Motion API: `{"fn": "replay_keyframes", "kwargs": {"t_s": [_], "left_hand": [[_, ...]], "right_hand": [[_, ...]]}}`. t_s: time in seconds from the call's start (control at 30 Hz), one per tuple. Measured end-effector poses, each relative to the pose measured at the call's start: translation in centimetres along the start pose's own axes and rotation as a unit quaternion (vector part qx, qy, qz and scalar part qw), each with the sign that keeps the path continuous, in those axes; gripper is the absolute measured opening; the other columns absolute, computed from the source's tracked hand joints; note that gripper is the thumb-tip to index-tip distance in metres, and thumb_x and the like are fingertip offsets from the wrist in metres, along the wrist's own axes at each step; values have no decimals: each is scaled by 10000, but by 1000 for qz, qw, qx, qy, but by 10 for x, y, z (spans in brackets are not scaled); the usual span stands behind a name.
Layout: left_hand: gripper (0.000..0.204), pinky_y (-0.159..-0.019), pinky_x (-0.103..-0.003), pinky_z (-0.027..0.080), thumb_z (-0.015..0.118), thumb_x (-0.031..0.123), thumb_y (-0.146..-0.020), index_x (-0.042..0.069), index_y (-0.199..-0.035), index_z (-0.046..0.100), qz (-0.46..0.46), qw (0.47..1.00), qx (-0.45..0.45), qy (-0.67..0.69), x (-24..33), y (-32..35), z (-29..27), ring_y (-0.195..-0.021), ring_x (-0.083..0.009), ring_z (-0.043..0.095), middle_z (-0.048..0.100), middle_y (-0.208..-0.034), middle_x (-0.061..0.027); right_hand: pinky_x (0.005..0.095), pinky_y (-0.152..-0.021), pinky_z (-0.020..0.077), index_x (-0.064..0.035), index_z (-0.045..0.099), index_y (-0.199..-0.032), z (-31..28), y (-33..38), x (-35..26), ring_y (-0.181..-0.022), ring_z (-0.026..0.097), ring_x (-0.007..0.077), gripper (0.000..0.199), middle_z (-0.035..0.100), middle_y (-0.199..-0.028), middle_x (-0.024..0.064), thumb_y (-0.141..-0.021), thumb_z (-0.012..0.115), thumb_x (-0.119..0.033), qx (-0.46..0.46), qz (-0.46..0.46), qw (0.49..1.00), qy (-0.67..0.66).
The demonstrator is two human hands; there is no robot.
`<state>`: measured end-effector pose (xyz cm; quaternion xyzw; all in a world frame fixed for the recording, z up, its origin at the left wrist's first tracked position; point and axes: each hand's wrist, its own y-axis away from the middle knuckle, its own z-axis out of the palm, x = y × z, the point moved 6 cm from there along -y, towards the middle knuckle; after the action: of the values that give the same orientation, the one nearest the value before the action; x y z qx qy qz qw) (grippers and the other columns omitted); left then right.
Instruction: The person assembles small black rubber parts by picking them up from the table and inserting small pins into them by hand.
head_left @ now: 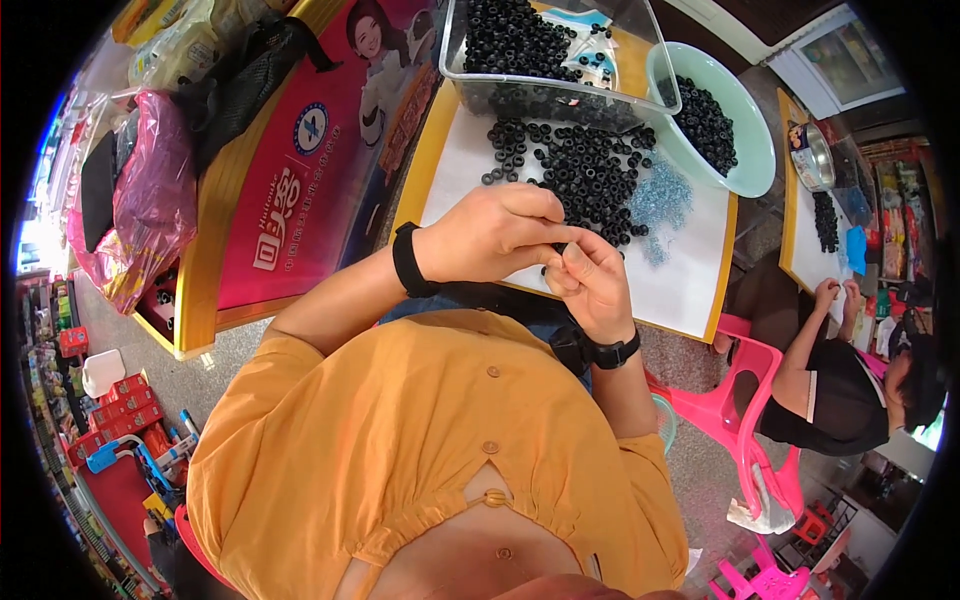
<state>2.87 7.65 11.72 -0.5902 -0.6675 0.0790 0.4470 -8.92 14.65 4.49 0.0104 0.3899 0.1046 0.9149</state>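
Observation:
My left hand (490,237) and my right hand (597,283) meet over the near edge of a white-topped table (680,292). My right thumb and fingers pinch a small black ring-shaped piece (560,247), mostly covered by the fingertips. The left fingers are closed against the right ones; what they hold is hidden. Just beyond my hands lies a loose pile of black ring-shaped pieces (590,170). Beside it, on the right, is a heap of tiny pale-blue clear pieces (662,196).
A clear plastic bin (560,100) of black pieces stands at the back, beside a pale-green basin (755,165) holding more. At left is a pink-panelled counter (270,215) with bags on it. A co-worker (835,385) sits at another table (800,245) on the right, near a pink chair (735,400).

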Motion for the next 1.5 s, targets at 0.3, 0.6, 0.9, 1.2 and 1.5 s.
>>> {"fn": "replay_keyframes", "kwargs": {"t_s": [0.3,0.6,0.9,1.2,1.5], "left_hand": [[253,-693,-317,518,729,232,-867,81,-1069,707,-240,965,44,99,-16,28,9,-797,-225,615,617,-1008,-91],[198,-663,-295,512,728,132,-864,69,-1051,703,-247,962,-52,102,-41,71,53,-774,-202,623,624,-984,-76],[289,-709,-371,535,712,98,-791,119,-1078,685,-189,968,-152,59,-32,65,89,-828,-290,644,620,-972,-81],[208,-692,-389,526,705,106,-800,78,-997,643,-208,963,-165,35,-42,67,99,-779,-306,631,591,-913,-106],[192,-688,-369,515,717,139,-830,48,-989,657,-319,934,-88,138,-54,78,81,-759,-274,636,631,-870,-128]], "right_hand": [[180,-495,281,-58,656,-1109,-42,-13,-66,-574,371,3,250,545,-767,-80,-946,653,-249,137,-50,950,277],[195,-549,331,-29,606,-1212,-107,-25,-196,-626,414,29,337,523,-776,-57,-922,661,-193,386,-259,786,407],[231,-681,441,-37,597,-1009,-80,13,-42,-757,541,92,157,583,-875,7,-887,507,1,145,-15,884,443],[304,-676,511,-20,580,-1043,-78,31,-1,-758,629,205,117,645,-989,102,-950,521,-59,233,-11,822,520],[342,-721,514,-9,614,-1064,-72,27,-22,-829,627,278,179,631,-1047,142,-892,600,-59,228,-92,757,606]]}}
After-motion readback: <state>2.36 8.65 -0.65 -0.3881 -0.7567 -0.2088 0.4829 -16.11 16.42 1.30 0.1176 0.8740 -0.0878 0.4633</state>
